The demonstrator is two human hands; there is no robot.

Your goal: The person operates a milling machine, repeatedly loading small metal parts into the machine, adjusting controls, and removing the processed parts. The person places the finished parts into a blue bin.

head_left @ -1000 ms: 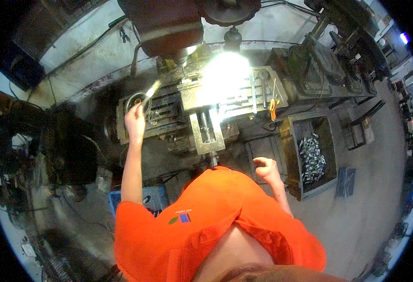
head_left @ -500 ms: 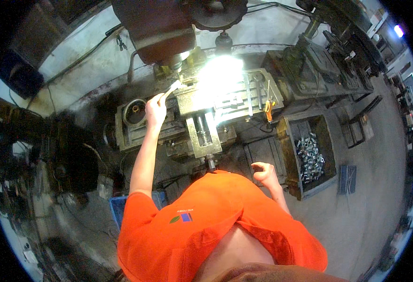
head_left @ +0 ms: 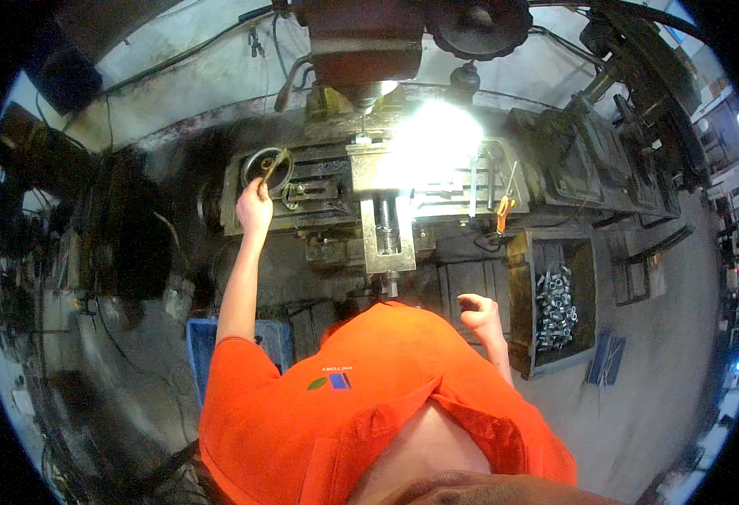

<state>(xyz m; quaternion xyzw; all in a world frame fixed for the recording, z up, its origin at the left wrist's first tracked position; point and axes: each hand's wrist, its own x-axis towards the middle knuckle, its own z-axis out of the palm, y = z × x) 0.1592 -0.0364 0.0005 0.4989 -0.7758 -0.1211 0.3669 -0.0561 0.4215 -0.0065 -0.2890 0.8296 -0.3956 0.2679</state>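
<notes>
My left hand (head_left: 254, 207) is closed on the handle of a small brush (head_left: 275, 166). The brush's head is over a round pan (head_left: 250, 157) at the left end of the machine table (head_left: 319, 156). My right hand (head_left: 481, 317) hangs in the air before my right side, left of a box of metal parts. Its fingers are loosely bent, with a gap between thumb and forefinger and nothing visible in them. Between my hands is a machine vise (head_left: 378, 225) with a dark screw, below the spindle (head_left: 364, 99). Strong glare hides the part of the table right of the vise.
A wooden box (head_left: 518, 286) holds many shiny metal pieces (head_left: 557, 307). An orange-handled tool (head_left: 504, 215) lies at the table's right end. A blue crate (head_left: 203, 343) stands low by my left arm. The milling head (head_left: 357, 50) overhangs the table.
My left hand has moved the brush from beside the vise leftward to the round pan. My right hand stays about where it was. The whole view has shifted a little.
</notes>
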